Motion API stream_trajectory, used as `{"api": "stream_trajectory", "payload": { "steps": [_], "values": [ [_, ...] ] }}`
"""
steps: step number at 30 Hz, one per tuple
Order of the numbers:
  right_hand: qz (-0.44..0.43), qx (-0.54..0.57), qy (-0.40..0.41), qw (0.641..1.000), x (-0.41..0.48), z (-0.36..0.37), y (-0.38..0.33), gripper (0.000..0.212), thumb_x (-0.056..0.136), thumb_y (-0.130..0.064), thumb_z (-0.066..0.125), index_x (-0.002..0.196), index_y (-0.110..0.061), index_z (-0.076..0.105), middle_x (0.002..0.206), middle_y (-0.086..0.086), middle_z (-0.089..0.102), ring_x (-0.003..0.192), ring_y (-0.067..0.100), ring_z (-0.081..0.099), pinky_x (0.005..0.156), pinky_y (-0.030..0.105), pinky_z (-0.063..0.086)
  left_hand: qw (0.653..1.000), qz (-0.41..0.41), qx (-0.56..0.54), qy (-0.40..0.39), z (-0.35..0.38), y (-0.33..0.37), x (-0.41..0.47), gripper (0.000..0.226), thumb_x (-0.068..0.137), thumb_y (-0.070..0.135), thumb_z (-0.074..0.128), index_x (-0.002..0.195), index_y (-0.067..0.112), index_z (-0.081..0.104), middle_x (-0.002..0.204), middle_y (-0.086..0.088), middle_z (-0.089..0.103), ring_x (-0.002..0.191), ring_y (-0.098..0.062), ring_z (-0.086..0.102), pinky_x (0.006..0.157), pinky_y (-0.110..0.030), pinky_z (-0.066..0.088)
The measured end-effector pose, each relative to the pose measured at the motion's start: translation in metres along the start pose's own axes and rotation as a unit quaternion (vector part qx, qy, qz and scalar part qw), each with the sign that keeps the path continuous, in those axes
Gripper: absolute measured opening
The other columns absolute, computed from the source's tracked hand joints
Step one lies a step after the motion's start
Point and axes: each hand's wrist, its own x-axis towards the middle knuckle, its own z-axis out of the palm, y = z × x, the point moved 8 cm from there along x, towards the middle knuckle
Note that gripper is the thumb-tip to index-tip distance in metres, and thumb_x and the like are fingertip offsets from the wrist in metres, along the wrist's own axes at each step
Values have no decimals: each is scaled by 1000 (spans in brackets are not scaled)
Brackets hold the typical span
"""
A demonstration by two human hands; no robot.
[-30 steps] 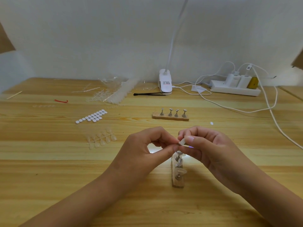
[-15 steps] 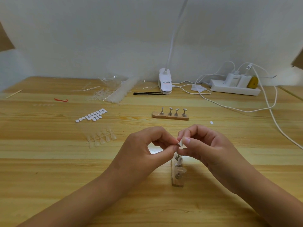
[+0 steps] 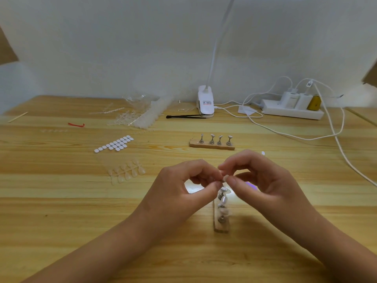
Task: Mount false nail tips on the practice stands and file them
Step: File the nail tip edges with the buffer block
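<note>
Fingertips of both hands meet in a pinch above the near practice stand (image 3: 221, 218), the left hand (image 3: 183, 193) closing thumb and forefinger against those of the right hand (image 3: 263, 184) on a small false nail tip (image 3: 225, 178) caught between them. That stand, a wooden strip set end-on to the person, sits directly under the pinch, and pale tips show on some of its metal pegs. A second practice stand (image 3: 212, 144) lies crosswise farther back, well apart from the hands, with open wooden table (image 3: 61, 211) between and on both sides. To the left rest a sprig of loose nail tips (image 3: 127, 172) and a sheet of white adhesive tabs (image 3: 114, 145); at the rear edge by the wall stand a clip lamp (image 3: 205, 103) and a power strip (image 3: 291, 111), whose white cable (image 3: 346, 160) trails across the right side of the table. Compared with a second earlier, the white piece that stood out clearly between the thumbs is now mostly hidden by the fingertips, and both hands have stayed above the near stand.
</note>
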Motion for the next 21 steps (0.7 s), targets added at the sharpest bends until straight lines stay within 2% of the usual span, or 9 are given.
{"api": "stream_trajectory", "payload": {
  "steps": [4,10,15,18,21],
  "values": [
    [-42,-52,-1,998,0,1,-6,16,82,-21,65,98,-21,66,91,-9,64,89,19,65,73,20,52,1000,-5,-7,0,1,0,0,20,87,8,72,85,28,71,78,16,68,80,0,62,76,-9,43],
    [-57,-84,11,995,0,-2,-3,16,80,-5,69,91,-17,66,86,-10,64,81,17,65,71,20,52,1000,-19,-18,-3,0,-2,0,14,88,9,71,89,22,73,81,12,70,81,-2,63,77,-11,45],
    [-59,-85,25,994,-1,-4,-1,13,81,-10,71,88,-18,65,84,-10,64,79,17,65,70,22,53,1000,-21,-14,1,0,-2,0,16,88,11,71,89,27,73,82,14,71,83,-2,63,77,-12,46],
    [-60,-77,27,995,-1,-4,-1,8,82,-21,69,88,-19,64,84,-9,64,78,17,65,70,21,53,1000,-16,-8,3,0,-2,-1,14,88,12,72,90,26,74,82,15,71,84,-4,64,77,-12,46],
    [-67,-84,25,994,-2,-4,-3,13,82,-25,67,94,-20,64,86,-9,64,80,18,65,71,23,53,1000,-12,-6,6,-1,-2,-1,14,87,13,72,90,26,74,83,14,71,85,-5,64,77,-13,47]
  ]
}}
